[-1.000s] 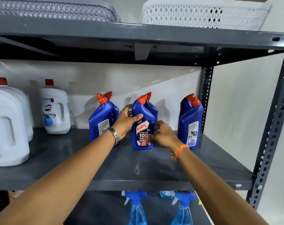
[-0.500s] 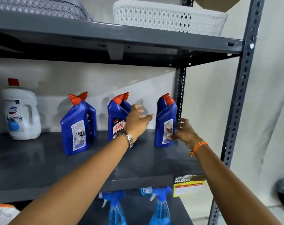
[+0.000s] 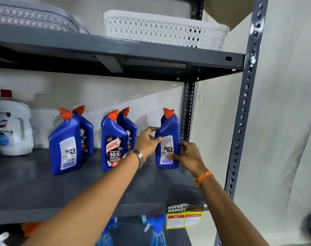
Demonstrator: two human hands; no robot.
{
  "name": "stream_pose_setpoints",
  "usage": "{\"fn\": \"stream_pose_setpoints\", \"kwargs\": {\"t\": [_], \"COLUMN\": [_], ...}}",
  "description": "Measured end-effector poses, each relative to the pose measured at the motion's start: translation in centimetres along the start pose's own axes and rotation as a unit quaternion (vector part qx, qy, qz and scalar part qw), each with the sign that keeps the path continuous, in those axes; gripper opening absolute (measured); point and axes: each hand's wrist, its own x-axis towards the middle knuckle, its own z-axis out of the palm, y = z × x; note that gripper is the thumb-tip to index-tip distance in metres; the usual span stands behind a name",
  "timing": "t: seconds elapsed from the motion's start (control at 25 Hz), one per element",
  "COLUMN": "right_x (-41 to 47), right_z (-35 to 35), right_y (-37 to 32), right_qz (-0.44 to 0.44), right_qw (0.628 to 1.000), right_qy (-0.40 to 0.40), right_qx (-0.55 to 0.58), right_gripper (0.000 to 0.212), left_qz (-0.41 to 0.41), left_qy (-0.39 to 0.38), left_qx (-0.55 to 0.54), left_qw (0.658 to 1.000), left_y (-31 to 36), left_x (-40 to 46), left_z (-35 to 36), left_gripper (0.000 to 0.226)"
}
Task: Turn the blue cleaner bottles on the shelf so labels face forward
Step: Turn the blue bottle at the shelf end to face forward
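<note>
On the grey shelf [image 3: 44,189], far right of the row, the right-hand blue bottle [image 3: 169,132] stands upright with its back label facing out. Both hands hold it: the left hand [image 3: 146,142] wraps its left side, thumb on the label edge, while the right hand [image 3: 188,157] clasps its lower right, fingers [image 3: 172,155] curled round the front. Left of it, the middle bottle [image 3: 113,142] shows its front label, the left bottle [image 3: 66,144] its back.

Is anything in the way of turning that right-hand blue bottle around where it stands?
Nothing visible blocks it. Both hands, left and right, already hold the right bottle, its back label facing out. Another bottle stands close behind it and the shelf post is just to its right, so the turn has to stay tight.
</note>
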Motion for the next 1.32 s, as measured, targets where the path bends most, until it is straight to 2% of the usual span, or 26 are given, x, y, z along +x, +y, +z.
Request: {"fn": "stream_pose_setpoints", "kwargs": {"t": [0.08, 0.12, 0.2, 0.24, 0.32, 0.4, 0.52, 0.6, 0.68, 0.8, 0.92, 1.08, 1.2, 1.32], "right_x": [-1.2, -1.8, -3.0, -3.5, -4.2, -4.1, -2.3, -0.8, -0.2, 0.2, 0.5, 1.1, 1.3, 1.4], "right_z": [0.4, 0.8, 1.7, 2.3, 3.4, 3.4, 1.6, 0.5, 0.1, -0.3, -0.2, 0.6, 1.3, 1.5], "right_y": [-1.3, -2.2, -4.0, -4.7, -5.3, -5.6, -5.9, -5.3, -4.3, -2.8, -1.9, -0.9, 0.7, 1.1], "right_qz": [-0.026, -0.043, -0.098, -0.133, -0.189, -0.186, -0.05, 0.018, 0.041, 0.058, 0.074, 0.1, 0.134, 0.133], "right_qw": [0.993, 0.982, 0.954, 0.94, 0.918, 0.931, 0.993, 0.993, 0.986, 0.987, 0.986, 0.989, 0.986, 0.987], "right_qy": [0.105, 0.16, 0.238, 0.261, 0.288, 0.265, 0.109, -0.006, -0.054, -0.045, -0.047, -0.028, -0.023, -0.027], "right_qx": [-0.053, -0.088, -0.152, -0.175, -0.199, -0.167, 0.015, 0.112, 0.153, 0.145, 0.145, 0.108, 0.096, 0.089], "right_gripper": [0.056, 0.055, 0.049, 0.045, 0.039, 0.043, 0.067, 0.067, 0.063, 0.065, 0.071, 0.077, 0.08, 0.08], "left_qz": [-0.004, -0.009, -0.016, -0.015, -0.011, -0.004, 0.014, 0.051, 0.069, 0.077, 0.068, 0.047, 0.022, 0.002], "left_qy": [-0.027, -0.044, -0.036, -0.006, 0.069, 0.08, 0.011, -0.032, -0.058, -0.073, -0.076, -0.079, -0.082, -0.08], "left_qx": [-0.056, -0.07, -0.047, -0.027, -0.021, -0.066, -0.116, -0.136, -0.142, -0.129, -0.103, -0.142, -0.159, -0.16], "left_qw": [0.998, 0.997, 0.998, 0.999, 0.997, 0.995, 0.993, 0.989, 0.986, 0.986, 0.989, 0.986, 0.984, 0.984], "left_y": [2.1, 3.5, 5.8, 6.7, 7.7, 7.7, 7.0, 6.3, 5.3, 4.3, 3.8, 2.2, 1.0, 1.2], "left_x": [0.2, 0.1, -0.1, -0.2, -0.1, 0.3, 1.5, 2.1, 2.6, 2.7, 2.8, 2.7, 2.5, 2.0], "left_z": [-0.5, -0.6, 0.0, 0.5, 0.8, 0.4, -0.8, -0.8, -0.3, 0.6, 1.4, 2.2, 2.8, 3.1], "left_gripper": [0.049, 0.061, 0.08, 0.079, 0.06, 0.046, 0.056, 0.05, 0.044, 0.038, 0.042, 0.028, 0.031, 0.04]}}
